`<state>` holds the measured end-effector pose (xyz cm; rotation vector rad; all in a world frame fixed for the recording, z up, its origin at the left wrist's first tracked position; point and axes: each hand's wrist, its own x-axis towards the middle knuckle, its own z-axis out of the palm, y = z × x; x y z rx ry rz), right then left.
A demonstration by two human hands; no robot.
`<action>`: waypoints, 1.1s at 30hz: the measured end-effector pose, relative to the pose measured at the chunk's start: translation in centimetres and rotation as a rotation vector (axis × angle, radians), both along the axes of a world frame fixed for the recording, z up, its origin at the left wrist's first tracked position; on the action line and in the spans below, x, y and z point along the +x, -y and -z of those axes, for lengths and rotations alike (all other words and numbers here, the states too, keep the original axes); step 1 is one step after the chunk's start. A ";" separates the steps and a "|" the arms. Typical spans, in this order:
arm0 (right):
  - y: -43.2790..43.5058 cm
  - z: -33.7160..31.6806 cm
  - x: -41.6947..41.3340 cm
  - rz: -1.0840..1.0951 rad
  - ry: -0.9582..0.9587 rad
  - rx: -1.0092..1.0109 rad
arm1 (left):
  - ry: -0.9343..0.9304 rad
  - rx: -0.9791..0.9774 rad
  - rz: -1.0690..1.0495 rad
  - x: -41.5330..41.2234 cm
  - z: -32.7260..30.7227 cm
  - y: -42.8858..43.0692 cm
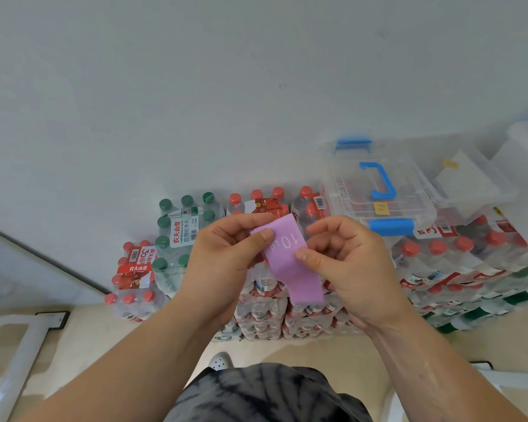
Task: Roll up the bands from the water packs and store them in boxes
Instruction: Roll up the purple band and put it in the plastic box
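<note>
Purple band, printed "10 LB", in air between both hands, in front of stacked water packs; lower end hangs free. Left hand: grip pinching upper left edge of band, thumb on top. Right hand: grip pinching right edge, thumb on band face. Behind: red-capped water packs stacked against wall; green-capped pack at left. Clear box with blue handle on packs, lid on; second clear box just beside, at right.

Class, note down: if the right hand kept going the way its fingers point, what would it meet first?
The right hand pinches the purple band; past that, it would probably meet the left hand, though depth is unclear.
</note>
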<state>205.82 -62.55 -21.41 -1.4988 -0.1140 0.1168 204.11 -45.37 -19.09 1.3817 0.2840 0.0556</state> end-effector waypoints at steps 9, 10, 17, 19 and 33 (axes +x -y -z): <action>1.0 0.2 0.3 -0.150 0.162 -0.178 | -0.003 0.008 0.089 -0.5 0.0 0.0; 1.2 0.1 0.4 -0.156 0.176 -0.185 | -0.008 -0.003 0.096 -0.5 0.0 0.0; 1.9 0.0 0.6 -0.181 0.175 -0.180 | -0.118 -0.152 0.201 -0.6 0.1 0.2; 2.0 0.0 0.7 -0.179 0.177 -0.177 | -0.110 -0.114 0.198 -0.5 0.0 0.3; 1.8 -1.1 0.9 -0.043 0.144 -0.159 | 0.041 0.149 0.191 -0.5 -0.2 0.9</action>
